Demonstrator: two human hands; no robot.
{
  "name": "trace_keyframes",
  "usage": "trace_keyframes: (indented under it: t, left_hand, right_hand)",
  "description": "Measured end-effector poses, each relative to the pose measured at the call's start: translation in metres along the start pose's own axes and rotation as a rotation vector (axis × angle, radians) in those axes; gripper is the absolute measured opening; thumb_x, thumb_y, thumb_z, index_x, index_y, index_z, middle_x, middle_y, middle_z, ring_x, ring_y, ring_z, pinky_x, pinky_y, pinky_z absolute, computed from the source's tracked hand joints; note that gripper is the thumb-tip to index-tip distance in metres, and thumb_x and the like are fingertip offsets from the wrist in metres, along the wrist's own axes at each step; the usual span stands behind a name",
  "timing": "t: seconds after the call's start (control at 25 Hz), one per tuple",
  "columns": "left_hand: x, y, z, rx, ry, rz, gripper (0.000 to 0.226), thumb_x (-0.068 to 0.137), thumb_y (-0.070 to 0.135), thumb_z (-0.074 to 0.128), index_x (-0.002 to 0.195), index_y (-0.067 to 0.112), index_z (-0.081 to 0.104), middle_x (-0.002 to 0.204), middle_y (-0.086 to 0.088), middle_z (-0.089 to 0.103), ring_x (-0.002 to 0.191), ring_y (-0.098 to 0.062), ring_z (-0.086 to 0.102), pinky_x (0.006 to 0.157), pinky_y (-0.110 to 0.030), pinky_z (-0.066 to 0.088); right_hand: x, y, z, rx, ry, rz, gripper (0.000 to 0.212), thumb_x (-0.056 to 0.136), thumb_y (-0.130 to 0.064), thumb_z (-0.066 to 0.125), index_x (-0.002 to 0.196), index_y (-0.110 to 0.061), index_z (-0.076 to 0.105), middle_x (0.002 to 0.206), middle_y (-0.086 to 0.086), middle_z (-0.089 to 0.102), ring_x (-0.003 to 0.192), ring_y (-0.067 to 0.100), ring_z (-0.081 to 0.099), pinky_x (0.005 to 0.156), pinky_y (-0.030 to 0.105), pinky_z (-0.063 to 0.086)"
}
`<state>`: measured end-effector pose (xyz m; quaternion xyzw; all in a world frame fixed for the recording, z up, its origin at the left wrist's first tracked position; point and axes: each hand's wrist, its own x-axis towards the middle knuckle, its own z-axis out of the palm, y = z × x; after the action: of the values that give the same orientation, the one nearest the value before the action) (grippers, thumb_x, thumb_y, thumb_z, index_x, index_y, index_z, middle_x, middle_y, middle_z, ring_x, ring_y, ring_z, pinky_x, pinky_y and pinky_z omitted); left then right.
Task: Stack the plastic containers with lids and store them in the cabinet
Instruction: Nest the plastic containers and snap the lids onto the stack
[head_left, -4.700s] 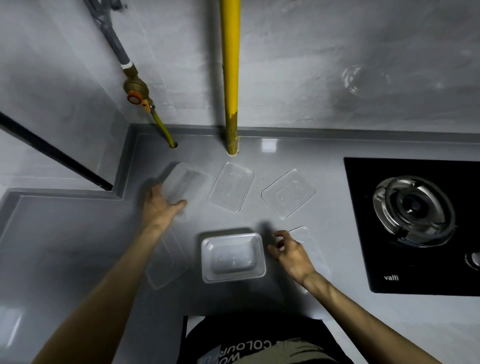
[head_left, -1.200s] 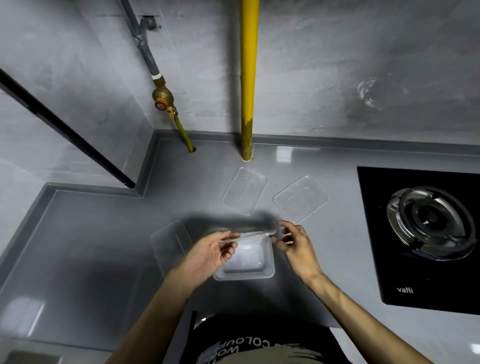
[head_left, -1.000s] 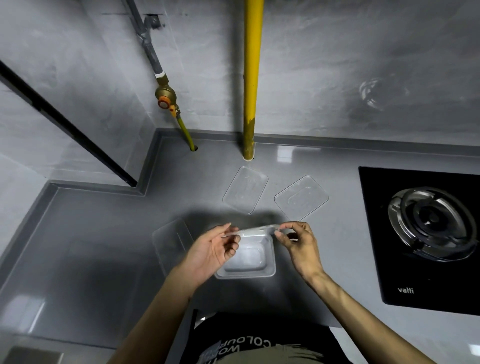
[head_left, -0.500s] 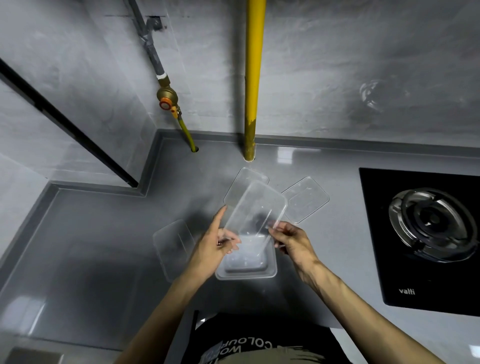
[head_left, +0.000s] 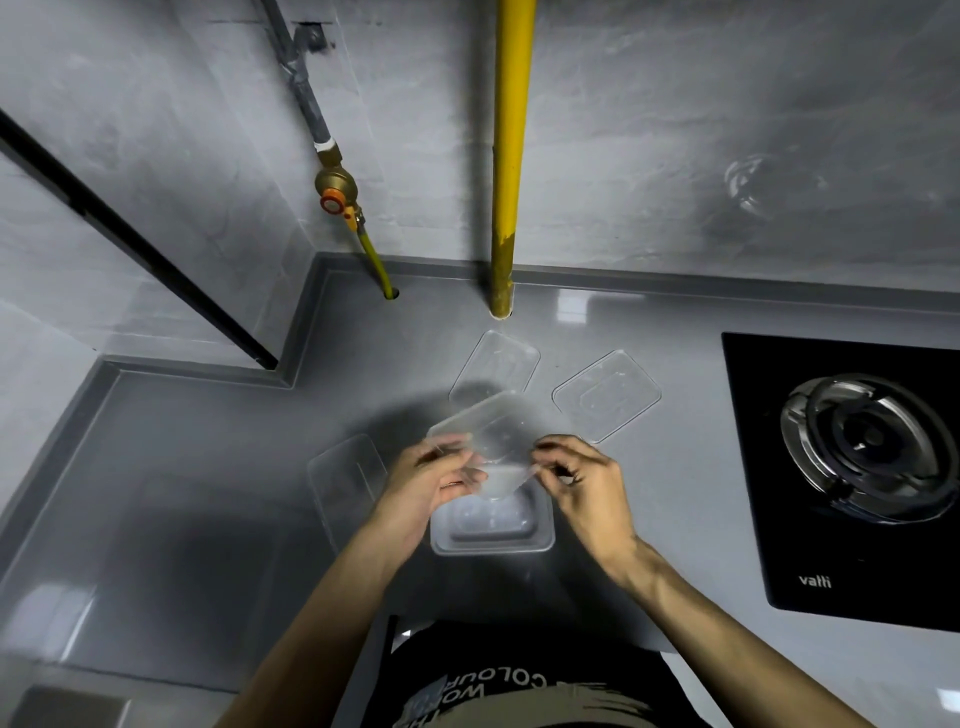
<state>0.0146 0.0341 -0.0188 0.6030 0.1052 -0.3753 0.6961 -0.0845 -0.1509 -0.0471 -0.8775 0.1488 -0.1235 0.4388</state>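
- Glossy grey countertop (head_left: 197, 519) in a kitchen corner, grey tiled wall behind; yellow pipe (head_left: 511, 156) runs down the wall into the counter, brass valve (head_left: 336, 188) with orange handle to its left.
- Black glass gas hob (head_left: 852, 467), marked "vatti", set in the counter at right.
- Clear plastic container (head_left: 491, 525) sits open on the counter near the front edge, just under the hands.
- Left hand (head_left: 431, 483) and right hand (head_left: 582, 478) both pinch a clear lid (head_left: 491, 431) by its near edge, fingers closed on it; lid held tilted above the container, blurred.
- Three more lids lie flat: back lid (head_left: 498, 364) near the pipe, right lid (head_left: 608, 395) toward the hob, left lid (head_left: 345, 483) beside the left wrist.
- Versus half a second ago: held lid has tipped down from steeply raised to lower and flatter over the container; hands sit closer together; lids on the counter unchanged.
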Motion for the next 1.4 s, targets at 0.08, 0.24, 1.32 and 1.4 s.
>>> trace_keyframes:
  t: [0.08,0.24,1.32,1.4]
  left_hand:
    - [-0.002,-0.002,-0.003,0.049,0.052,0.001,0.023,0.089,-0.001,0.060,0.112,0.003,0.060,0.085,-0.015,0.071,0.070,-0.022,0.071,0.069,-0.028,0.061]
    - [-0.002,-0.006,-0.023,0.363,0.092,-0.056,0.024,0.087,-0.007,0.058,0.109,0.003,0.056,0.080,-0.010,0.068,0.057,-0.015,0.064,0.058,-0.022,0.054]
    - [0.028,-0.078,-0.045,0.890,0.381,0.128,0.024,0.089,0.005,0.059,0.109,0.008,0.071,0.102,-0.005,0.073,0.086,-0.013,0.063,0.086,-0.024,0.050]
    - [0.031,-0.076,-0.049,0.832,0.386,0.107,0.022,0.086,0.003,0.063,0.105,0.007,0.074,0.101,-0.010,0.075,0.085,-0.018,0.068,0.090,-0.032,0.056]
  right_hand:
    - [-0.008,0.002,0.000,-0.159,-0.055,-0.044,0.027,0.077,-0.018,0.075,0.104,-0.022,0.076,0.116,-0.012,0.069,0.090,0.000,0.066,0.086,0.017,0.055]
    - [-0.008,0.019,-0.009,-0.179,0.021,0.215,0.032,0.083,-0.035,0.070,0.114,-0.028,0.068,0.117,-0.012,0.067,0.080,0.012,0.069,0.079,0.029,0.057]
    - [-0.017,0.053,0.038,-0.231,-0.257,0.584,0.027,0.087,-0.035,0.066,0.094,-0.009,0.066,0.092,0.015,0.074,0.088,0.036,0.067,0.076,0.038,0.054]
    - [-0.017,0.056,0.038,-0.201,-0.273,0.612,0.029,0.087,-0.036,0.065,0.096,-0.009,0.069,0.094,0.014,0.075,0.090,0.035,0.068,0.078,0.038,0.054]
